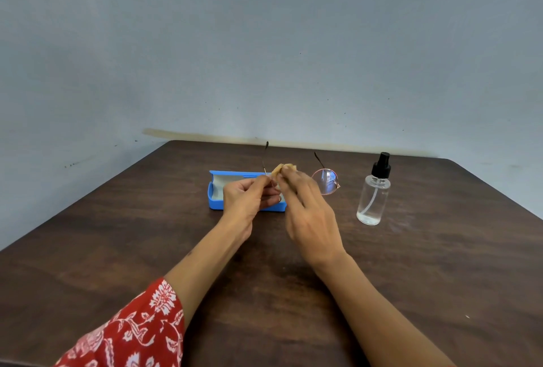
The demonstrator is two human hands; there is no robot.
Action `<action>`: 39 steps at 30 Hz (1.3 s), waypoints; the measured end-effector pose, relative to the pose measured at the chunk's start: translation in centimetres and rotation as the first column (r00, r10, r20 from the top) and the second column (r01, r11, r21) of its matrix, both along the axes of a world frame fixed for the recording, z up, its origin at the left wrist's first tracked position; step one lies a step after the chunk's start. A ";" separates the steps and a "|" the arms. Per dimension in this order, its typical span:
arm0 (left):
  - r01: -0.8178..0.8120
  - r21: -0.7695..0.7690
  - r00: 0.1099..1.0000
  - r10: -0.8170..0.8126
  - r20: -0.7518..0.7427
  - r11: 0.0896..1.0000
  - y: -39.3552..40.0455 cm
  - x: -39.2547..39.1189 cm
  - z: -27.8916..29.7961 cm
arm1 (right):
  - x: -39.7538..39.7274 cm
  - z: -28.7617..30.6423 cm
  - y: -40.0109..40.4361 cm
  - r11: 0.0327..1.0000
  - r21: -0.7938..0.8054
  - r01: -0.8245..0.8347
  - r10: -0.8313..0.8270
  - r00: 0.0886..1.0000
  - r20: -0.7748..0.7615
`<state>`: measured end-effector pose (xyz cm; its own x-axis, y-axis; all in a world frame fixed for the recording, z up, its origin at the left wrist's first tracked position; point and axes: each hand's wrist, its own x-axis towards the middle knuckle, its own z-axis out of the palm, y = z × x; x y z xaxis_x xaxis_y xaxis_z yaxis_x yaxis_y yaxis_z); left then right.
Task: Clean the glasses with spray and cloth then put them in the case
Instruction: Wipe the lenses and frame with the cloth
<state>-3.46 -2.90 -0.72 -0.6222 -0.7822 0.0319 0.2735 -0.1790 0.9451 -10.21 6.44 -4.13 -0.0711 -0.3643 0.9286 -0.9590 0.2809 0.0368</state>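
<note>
Round thin-rimmed glasses (326, 181) are held up over the table with both temple arms open and pointing away from me. My left hand (248, 197) pinches the frame at its left side. A small yellow cloth (283, 169) is pinched in my right hand (308, 208) and pressed on the left lens, which is hidden by cloth and fingers. The right lens is bare and in plain sight. Behind my hands an open blue case (216, 190) with a grey lining lies on the table. A clear spray bottle (373, 190) with a black pump top stands upright to the right.
The dark wooden table (117, 249) runs up to a pale blue wall (264, 43) at the back. Its left and right edges slant toward me. A red patterned sleeve (132, 331) covers my left upper arm at the bottom left.
</note>
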 end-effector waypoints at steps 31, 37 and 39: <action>-0.012 -0.006 1.000 0.013 0.021 1.000 0.3 -0.1 -0.2 | -0.2 -0.1 0.2 0.999 -0.045 0.013 -0.010 0.998 0.054; -0.034 0.011 0.999 0.034 -0.018 0.999 0.1 0.0 0.0 | -0.2 -0.1 0.5 0.999 -0.031 0.018 -0.015 0.997 0.081; -0.025 0.007 1.000 0.025 -0.009 1.000 0.2 0.0 -0.1 | -0.4 -0.1 0.4 0.995 -0.036 0.092 -0.088 0.991 0.102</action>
